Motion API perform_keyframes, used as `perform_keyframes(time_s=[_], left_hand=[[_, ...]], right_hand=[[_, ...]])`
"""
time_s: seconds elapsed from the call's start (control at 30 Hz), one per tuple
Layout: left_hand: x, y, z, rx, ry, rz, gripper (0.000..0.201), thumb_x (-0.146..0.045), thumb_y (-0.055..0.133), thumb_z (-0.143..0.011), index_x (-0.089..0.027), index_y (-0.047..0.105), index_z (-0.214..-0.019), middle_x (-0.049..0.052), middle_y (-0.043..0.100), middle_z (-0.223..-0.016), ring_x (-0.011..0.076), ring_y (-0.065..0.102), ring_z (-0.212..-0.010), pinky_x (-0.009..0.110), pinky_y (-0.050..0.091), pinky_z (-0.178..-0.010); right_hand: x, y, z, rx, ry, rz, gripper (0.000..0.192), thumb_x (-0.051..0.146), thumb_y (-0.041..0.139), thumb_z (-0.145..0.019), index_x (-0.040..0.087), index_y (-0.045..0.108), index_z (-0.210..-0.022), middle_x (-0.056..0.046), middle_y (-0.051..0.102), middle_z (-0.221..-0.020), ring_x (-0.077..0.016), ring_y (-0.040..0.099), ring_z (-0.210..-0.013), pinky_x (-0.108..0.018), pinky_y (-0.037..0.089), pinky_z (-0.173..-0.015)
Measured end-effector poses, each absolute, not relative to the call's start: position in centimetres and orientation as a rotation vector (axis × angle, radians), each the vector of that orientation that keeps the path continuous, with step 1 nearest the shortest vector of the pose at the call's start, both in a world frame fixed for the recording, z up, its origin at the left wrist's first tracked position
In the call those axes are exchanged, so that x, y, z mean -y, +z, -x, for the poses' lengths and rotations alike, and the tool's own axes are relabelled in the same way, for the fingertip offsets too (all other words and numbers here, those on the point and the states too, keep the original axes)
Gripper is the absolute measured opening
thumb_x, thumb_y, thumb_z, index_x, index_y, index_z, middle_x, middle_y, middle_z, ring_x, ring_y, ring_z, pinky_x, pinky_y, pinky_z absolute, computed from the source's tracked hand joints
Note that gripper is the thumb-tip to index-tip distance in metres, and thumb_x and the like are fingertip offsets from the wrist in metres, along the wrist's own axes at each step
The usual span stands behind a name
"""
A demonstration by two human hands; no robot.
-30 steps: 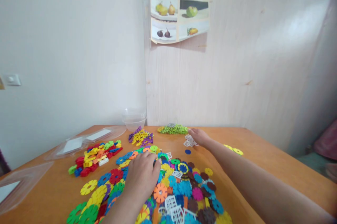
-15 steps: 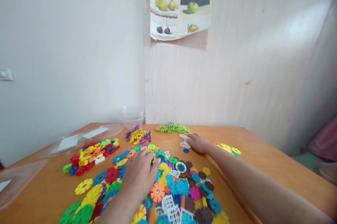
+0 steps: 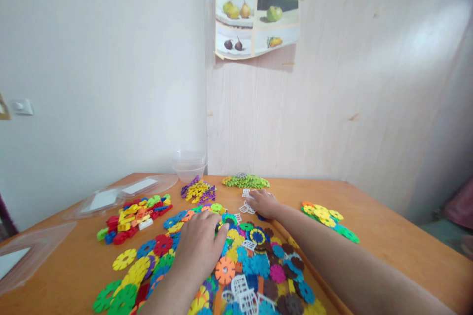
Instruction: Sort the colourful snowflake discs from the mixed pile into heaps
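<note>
My left hand (image 3: 202, 236) rests palm down on the near pile of coloured notched plastic discs (image 3: 260, 264), thumb held apart and fingertips partly hidden. Farther back, my right hand (image 3: 263, 203) lies low over the table, fingers stretched toward a few white lattice pieces (image 3: 247, 208) and touching or covering some of them. A dark blue disc shows partly beneath it. More white lattice pieces (image 3: 248, 300) lie among the discs at the front, with an orange disc (image 3: 225, 270) beside them.
Building bricks (image 3: 129, 219) lie heaped at left, near clear plastic lids (image 3: 77, 212). Purple and yellow pieces (image 3: 198, 191) sit before stacked clear tubs (image 3: 189, 167). Green pieces (image 3: 247, 181) are piled at the back. Yellow and green discs (image 3: 325, 216) lie right of my right arm.
My right hand has moved left and slightly nearer, over the white lattice pieces, uncovering more of the right-hand disc group. My left hand stays on the pile. The view has shifted slightly left.
</note>
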State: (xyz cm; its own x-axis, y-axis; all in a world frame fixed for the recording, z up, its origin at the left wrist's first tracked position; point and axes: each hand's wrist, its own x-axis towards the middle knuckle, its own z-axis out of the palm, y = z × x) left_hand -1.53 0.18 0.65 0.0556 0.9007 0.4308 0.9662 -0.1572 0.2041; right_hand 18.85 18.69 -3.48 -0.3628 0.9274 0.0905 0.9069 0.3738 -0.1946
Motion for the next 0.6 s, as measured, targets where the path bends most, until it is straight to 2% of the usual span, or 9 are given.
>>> perform_keyframes(time_s=[0.2,0.33,0.47,0.6], left_hand=[[-0.2,0.6,1.5,1.949,-0.699,2.171,0.029,-0.039,0.043,-0.094,-0.024,0.068,-0.094,0.005,0.067,-0.099,0.0231,0.057,-0.096,0.034,0.038,-0.081],[-0.2,0.7,1.6,1.937,-0.715,2.17,0.028,-0.039,0.044,-0.094,-0.024,0.068,-0.093,0.005,0.067,-0.098,0.0231,0.057,-0.096,0.035,0.038,-0.082],[-0.2,0.7,1.6,1.917,-0.727,2.168,0.029,-0.04,0.044,-0.094,-0.023,0.067,-0.093,0.005,0.067,-0.097,0.0234,0.057,-0.096,0.035,0.038,-0.082],[-0.3,0.5,1.7,1.903,-0.74,2.165,0.029,-0.04,0.044,-0.094,-0.024,0.068,-0.093,0.005,0.067,-0.097,0.0234,0.058,-0.095,0.035,0.038,-0.083]], right_hand=[[-18.4,-3.4,-16.2,2.447,0.178,1.539,0.044,0.052,0.034,-0.096,0.028,0.059,-0.124,-0.01,0.059,-0.129,-0.0273,0.048,-0.123,-0.044,0.036,-0.099],[-18.6,-2.6,-15.6,2.432,0.189,1.484,0.038,0.043,0.036,-0.097,0.024,0.066,-0.114,-0.01,0.064,-0.123,-0.0248,0.053,-0.117,-0.037,0.038,-0.097],[-19.0,-1.1,-16.8,2.329,0.178,1.5,0.044,0.034,0.027,-0.1,0.019,0.067,-0.111,-0.01,0.067,-0.119,-0.0199,0.058,-0.109,-0.028,0.041,-0.091],[-19.3,-0.3,-19.4,2.189,0.152,1.647,0.048,0.028,0.024,-0.098,0.015,0.07,-0.103,-0.013,0.071,-0.107,-0.0214,0.063,-0.096,-0.028,0.043,-0.078]])
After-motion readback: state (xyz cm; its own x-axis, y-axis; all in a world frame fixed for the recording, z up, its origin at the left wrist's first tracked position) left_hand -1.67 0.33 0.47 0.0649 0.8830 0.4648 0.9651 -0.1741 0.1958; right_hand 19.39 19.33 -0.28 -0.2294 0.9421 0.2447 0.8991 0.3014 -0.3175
